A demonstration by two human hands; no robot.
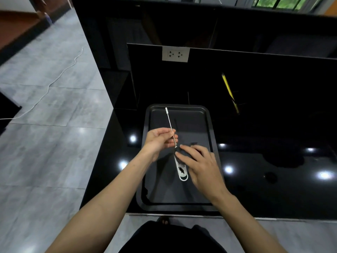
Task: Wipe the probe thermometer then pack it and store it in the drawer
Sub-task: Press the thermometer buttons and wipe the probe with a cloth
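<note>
Head view: the left hand [158,139] pinches the probe thermometer [171,127] near its lower end, fingers closed on the thin stem, tip aimed toward 11 o'clock above the tray [209,125]. The right hand [197,162] rests fingers together on a white case [182,171] lying mid-tray. Bare tray floor lies at 12 and 6 o'clock. A yellow pencil [228,92] lies at 1 o'clock on the black counter [273,161], well clear of the 2 hands.

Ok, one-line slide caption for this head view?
Over a dark metal baking tray on a glossy black counter, the left hand pinches the thin probe thermometer; the right hand covers its white case.
</note>
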